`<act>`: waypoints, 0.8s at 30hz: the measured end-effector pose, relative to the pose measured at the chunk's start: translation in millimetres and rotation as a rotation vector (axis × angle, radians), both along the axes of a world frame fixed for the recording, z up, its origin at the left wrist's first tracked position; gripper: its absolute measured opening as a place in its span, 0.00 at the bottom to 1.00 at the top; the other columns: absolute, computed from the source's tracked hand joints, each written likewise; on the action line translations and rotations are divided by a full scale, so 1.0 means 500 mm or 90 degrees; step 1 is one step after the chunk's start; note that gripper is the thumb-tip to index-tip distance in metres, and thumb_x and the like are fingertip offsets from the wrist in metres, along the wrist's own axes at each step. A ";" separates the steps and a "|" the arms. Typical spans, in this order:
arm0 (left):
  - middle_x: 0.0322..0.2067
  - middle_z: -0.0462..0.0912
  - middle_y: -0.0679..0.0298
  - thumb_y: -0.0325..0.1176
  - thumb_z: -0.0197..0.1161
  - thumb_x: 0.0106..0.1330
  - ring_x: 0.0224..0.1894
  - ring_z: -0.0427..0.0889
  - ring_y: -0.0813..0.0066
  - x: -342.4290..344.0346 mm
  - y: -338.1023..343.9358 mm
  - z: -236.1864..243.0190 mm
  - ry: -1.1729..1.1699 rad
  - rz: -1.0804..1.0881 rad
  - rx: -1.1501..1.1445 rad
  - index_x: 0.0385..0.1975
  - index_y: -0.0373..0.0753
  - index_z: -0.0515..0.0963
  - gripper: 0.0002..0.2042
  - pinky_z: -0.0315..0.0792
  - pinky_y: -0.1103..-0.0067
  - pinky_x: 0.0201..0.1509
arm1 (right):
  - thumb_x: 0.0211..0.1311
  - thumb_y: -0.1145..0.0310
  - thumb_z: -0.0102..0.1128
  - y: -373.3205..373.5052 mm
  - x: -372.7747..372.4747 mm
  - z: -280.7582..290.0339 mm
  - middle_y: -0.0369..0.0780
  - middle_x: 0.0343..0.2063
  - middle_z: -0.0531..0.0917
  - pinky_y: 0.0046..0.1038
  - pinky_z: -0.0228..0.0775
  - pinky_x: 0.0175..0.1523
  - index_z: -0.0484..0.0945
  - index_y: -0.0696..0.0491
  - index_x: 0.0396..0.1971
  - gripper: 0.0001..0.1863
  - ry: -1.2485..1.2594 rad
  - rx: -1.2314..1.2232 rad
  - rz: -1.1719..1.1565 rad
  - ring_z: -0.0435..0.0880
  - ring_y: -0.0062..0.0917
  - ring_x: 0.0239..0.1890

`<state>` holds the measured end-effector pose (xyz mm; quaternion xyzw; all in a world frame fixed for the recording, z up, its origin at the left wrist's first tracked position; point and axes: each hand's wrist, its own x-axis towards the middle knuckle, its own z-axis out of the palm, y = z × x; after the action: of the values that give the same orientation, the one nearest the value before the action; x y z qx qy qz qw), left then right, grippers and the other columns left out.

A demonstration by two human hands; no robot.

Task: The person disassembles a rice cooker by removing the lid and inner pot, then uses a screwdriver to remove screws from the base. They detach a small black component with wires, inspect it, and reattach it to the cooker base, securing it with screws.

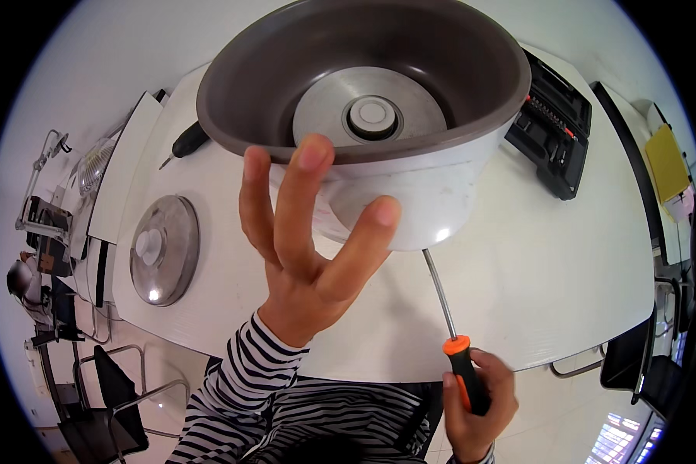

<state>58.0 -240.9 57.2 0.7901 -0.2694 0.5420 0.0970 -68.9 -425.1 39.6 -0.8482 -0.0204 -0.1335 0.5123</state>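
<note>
A rice cooker body (433,189), white outside with a brown inner wall, stands large at the far middle. Inside it shows a round metal heating plate (317,116) with a raised centre button. My left hand (305,247) grips the cooker's near side, two fingertips up at the rim and the thumb against the white wall. My right hand (479,410) is closed around the black and orange handle of a screwdriver (458,357). Its metal shaft points up to the cooker's lower edge, where the tip is hidden. A silver lid (166,255) with a pale knob lies to the left.
On the white table (518,294) an open black tool case (553,127) with bits sits at the far right. A black-handled tool (187,142) lies left of the cooker. Chairs (116,394) stand beyond the table on both sides. A person (29,286) is at the far left.
</note>
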 end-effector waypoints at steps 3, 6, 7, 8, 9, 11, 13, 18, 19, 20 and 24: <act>0.48 0.60 0.50 0.29 0.64 0.41 0.52 0.61 0.59 0.000 0.000 -0.002 0.009 0.002 -0.007 0.41 0.47 0.62 0.25 0.50 0.59 0.56 | 0.42 0.76 0.57 -0.010 0.005 0.004 0.45 0.30 0.72 0.14 0.65 0.16 0.61 0.59 0.38 0.21 0.292 0.530 0.027 0.72 0.19 0.22; 0.49 0.61 0.52 0.31 0.64 0.42 0.53 0.59 0.54 0.005 0.001 -0.008 -0.011 0.022 -0.027 0.42 0.50 0.63 0.24 0.51 0.60 0.56 | 0.42 0.72 0.58 -0.004 0.005 -0.014 0.47 0.31 0.72 0.14 0.60 0.13 0.61 0.59 0.36 0.20 0.207 0.586 0.081 0.70 0.18 0.16; 0.49 0.61 0.53 0.32 0.65 0.42 0.53 0.58 0.53 0.005 0.002 -0.010 -0.012 0.033 -0.030 0.42 0.51 0.63 0.25 0.51 0.60 0.56 | 0.45 0.69 0.56 -0.001 0.001 -0.023 0.48 0.33 0.72 0.14 0.57 0.10 0.61 0.58 0.36 0.19 0.109 0.416 0.094 0.69 0.17 0.16; 0.49 0.61 0.53 0.33 0.65 0.43 0.53 0.57 0.51 0.005 0.003 -0.012 -0.013 0.043 -0.033 0.42 0.52 0.62 0.25 0.51 0.61 0.56 | 0.47 0.70 0.54 -0.003 0.001 -0.023 0.49 0.33 0.72 0.14 0.58 0.13 0.60 0.60 0.38 0.19 0.055 0.302 0.094 0.69 0.17 0.16; 0.50 0.61 0.54 0.34 0.65 0.43 0.53 0.56 0.50 0.003 0.005 -0.014 -0.005 0.051 -0.033 0.42 0.52 0.62 0.25 0.51 0.61 0.56 | 0.50 0.71 0.51 -0.005 0.003 -0.016 0.50 0.34 0.72 0.14 0.60 0.16 0.60 0.61 0.40 0.18 0.000 0.188 0.094 0.69 0.17 0.17; 0.50 0.61 0.55 0.35 0.65 0.43 0.53 0.56 0.49 0.003 0.000 -0.014 -0.001 0.052 -0.043 0.42 0.53 0.62 0.25 0.51 0.61 0.55 | 0.41 0.78 0.59 -0.010 -0.001 0.010 0.49 0.35 0.74 0.27 0.72 0.34 0.68 0.61 0.38 0.19 -0.184 -0.180 0.010 0.77 0.38 0.33; 0.50 0.61 0.56 0.36 0.65 0.43 0.54 0.56 0.50 0.004 -0.002 -0.016 -0.008 0.053 -0.051 0.42 0.54 0.62 0.25 0.51 0.61 0.55 | 0.41 0.78 0.59 -0.001 -0.015 0.005 0.50 0.34 0.74 0.30 0.72 0.37 0.70 0.61 0.35 0.17 -0.256 -0.341 0.019 0.76 0.39 0.34; 0.50 0.62 0.59 0.38 0.65 0.42 0.54 0.56 0.52 0.007 0.004 -0.023 -0.022 0.071 -0.055 0.41 0.56 0.62 0.25 0.51 0.61 0.56 | 0.45 0.79 0.55 -0.003 0.013 0.004 0.48 0.30 0.74 0.17 0.67 0.22 0.70 0.61 0.33 0.12 -0.252 -0.201 0.024 0.77 0.28 0.26; 0.50 0.62 0.60 0.38 0.65 0.42 0.54 0.56 0.53 0.009 0.004 -0.025 -0.026 0.073 -0.057 0.41 0.56 0.62 0.25 0.51 0.61 0.56 | 0.48 0.77 0.53 0.008 0.003 -0.007 0.46 0.28 0.75 0.15 0.61 0.17 0.66 0.61 0.38 0.15 -0.067 0.075 -0.044 0.74 0.23 0.23; 0.50 0.62 0.61 0.38 0.65 0.42 0.54 0.56 0.53 0.011 0.004 -0.028 -0.029 0.076 -0.058 0.41 0.56 0.62 0.25 0.50 0.61 0.56 | 0.50 0.76 0.52 0.007 -0.001 -0.005 0.45 0.29 0.74 0.14 0.60 0.16 0.60 0.58 0.43 0.19 0.078 0.448 -0.066 0.71 0.20 0.20; 0.50 0.62 0.64 0.40 0.64 0.43 0.54 0.57 0.56 0.008 -0.001 -0.029 -0.019 0.093 -0.059 0.42 0.57 0.61 0.24 0.50 0.62 0.56 | 0.50 0.75 0.52 -0.015 -0.007 -0.019 0.45 0.34 0.72 0.15 0.67 0.20 0.59 0.56 0.45 0.20 0.273 0.763 0.060 0.73 0.23 0.28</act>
<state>62.1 -241.3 42.8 0.7943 -0.1868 0.5711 0.0895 -72.3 -432.4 30.2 -0.4203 0.1238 0.0735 0.8959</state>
